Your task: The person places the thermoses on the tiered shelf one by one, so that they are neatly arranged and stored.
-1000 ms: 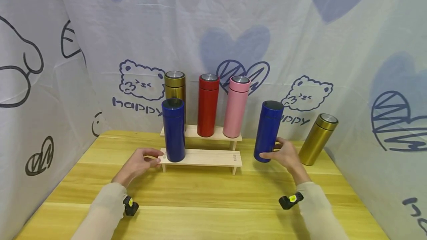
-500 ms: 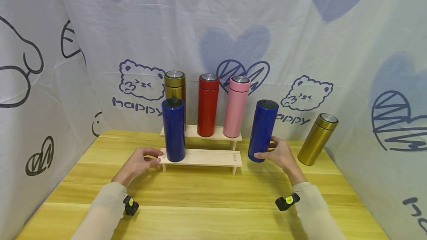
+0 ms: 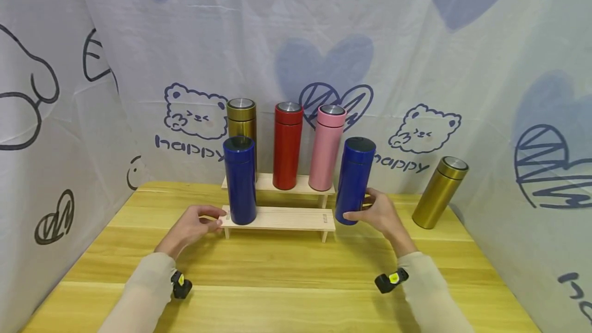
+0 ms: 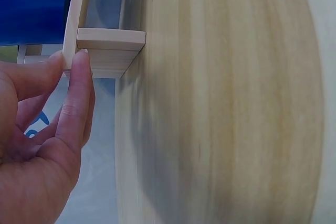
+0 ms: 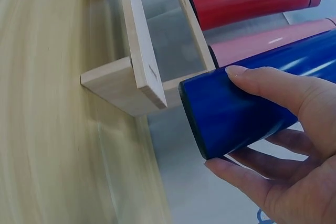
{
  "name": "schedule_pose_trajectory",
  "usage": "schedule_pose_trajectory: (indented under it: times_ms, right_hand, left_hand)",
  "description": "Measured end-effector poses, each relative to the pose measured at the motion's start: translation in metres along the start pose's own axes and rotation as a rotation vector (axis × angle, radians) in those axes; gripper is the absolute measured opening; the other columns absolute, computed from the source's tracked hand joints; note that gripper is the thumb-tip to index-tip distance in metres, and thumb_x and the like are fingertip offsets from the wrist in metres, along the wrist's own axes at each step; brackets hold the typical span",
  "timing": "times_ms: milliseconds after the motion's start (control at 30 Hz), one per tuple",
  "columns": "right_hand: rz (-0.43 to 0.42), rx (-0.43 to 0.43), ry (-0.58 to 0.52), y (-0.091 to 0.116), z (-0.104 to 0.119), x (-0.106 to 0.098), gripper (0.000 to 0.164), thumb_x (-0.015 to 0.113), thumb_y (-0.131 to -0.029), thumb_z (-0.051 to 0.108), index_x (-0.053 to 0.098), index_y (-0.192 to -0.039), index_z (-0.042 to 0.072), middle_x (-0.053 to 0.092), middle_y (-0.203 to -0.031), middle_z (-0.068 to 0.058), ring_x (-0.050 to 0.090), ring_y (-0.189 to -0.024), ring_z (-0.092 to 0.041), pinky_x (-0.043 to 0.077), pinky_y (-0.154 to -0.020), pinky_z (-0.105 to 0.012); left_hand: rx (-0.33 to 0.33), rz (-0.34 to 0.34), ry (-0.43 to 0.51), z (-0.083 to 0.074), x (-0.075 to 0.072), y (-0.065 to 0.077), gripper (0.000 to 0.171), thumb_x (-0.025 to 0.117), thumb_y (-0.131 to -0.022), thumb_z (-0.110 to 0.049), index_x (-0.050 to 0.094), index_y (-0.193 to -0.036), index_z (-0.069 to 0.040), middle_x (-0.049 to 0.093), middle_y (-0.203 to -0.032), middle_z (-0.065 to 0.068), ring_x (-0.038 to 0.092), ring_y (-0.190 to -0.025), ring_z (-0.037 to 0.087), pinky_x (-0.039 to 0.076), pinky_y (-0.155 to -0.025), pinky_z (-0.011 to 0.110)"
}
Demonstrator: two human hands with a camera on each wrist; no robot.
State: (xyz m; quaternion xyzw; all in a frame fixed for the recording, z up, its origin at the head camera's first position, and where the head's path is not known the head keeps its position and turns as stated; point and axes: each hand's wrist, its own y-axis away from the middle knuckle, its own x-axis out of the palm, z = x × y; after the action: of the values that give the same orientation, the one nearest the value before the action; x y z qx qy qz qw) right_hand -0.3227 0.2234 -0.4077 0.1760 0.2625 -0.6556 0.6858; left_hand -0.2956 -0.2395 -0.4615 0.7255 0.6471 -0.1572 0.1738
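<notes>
My right hand [image 3: 376, 213] grips a blue thermos bottle [image 3: 355, 181] low on its body, just off the right end of a two-step wooden stand [image 3: 291, 218]. In the right wrist view the bottle's dark base [image 5: 194, 121] hangs clear of the table beside the stand. My left hand [image 3: 196, 224] pinches the left end of the stand's lower board [image 4: 79, 9] between thumb and fingers. A second blue thermos [image 3: 240, 184] stands upright on that board's left end. Behind it on the upper step are a gold thermos [image 3: 242, 122], partly hidden, a red one [image 3: 287, 148] and a pink one [image 3: 326, 150].
Another gold thermos [image 3: 439, 194] stands on the wooden table [image 3: 277, 281] at the far right, leaning in the view. A white printed cloth [image 3: 259, 24] hangs behind and on both sides of the table.
My right hand has carried the blue thermos leftward, closer to the stand's right end. The left hand and the bottles on the stand have stayed where they were.
</notes>
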Motion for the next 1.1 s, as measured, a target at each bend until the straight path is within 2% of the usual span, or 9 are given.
schedule_pose_trajectory:
  times_ms: [167,533,800,1100]
  right_hand:
    - [0.007,-0.010,-0.002,0.002,0.006,0.006,0.084,0.094,-0.075,0.027,0.053,-0.143,-0.002,0.070,-0.125,-0.025,0.070,-0.110,-0.036,0.060,-0.094,-0.049]
    - [0.025,-0.041,-0.047,0.001,0.017,0.020,0.082,0.095,-0.072,0.024,0.056,-0.141,0.000,0.073,-0.120,-0.022,0.072,-0.105,-0.033,0.062,-0.087,-0.043]
    - [0.035,-0.049,-0.087,0.002,0.025,0.032,0.077,0.095,-0.072,0.023,0.059,-0.137,0.001,0.072,-0.124,-0.021,0.072,-0.104,-0.032,0.061,-0.091,-0.046]
    - [0.053,-0.050,-0.116,0.001,0.035,0.042,0.077,0.095,-0.072,0.020,0.059,-0.137,0.001,0.073,-0.120,-0.022,0.072,-0.104,-0.034,0.061,-0.089,-0.045]
  left_hand:
    - [-0.005,-0.005,-0.004,0.000,0.000,0.000,0.032,0.066,-0.097,0.000,0.067,-0.128,0.005,0.065,-0.129,0.027,0.074,-0.093,0.021,0.061,-0.086,0.036]
    - [-0.018,-0.001,-0.009,-0.002,0.000,0.003,0.032,0.066,-0.097,-0.001,0.067,-0.128,0.004,0.065,-0.129,0.026,0.074,-0.093,0.020,0.061,-0.088,0.038]
    - [-0.007,-0.005,-0.020,-0.001,-0.001,0.002,0.032,0.066,-0.097,-0.002,0.068,-0.128,0.004,0.066,-0.129,0.027,0.074,-0.093,0.020,0.060,-0.085,0.036]
    - [0.017,0.001,-0.008,-0.001,-0.001,0.002,0.033,0.067,-0.096,0.000,0.066,-0.128,0.008,0.065,-0.127,0.030,0.074,-0.092,0.021,0.061,-0.081,0.035]
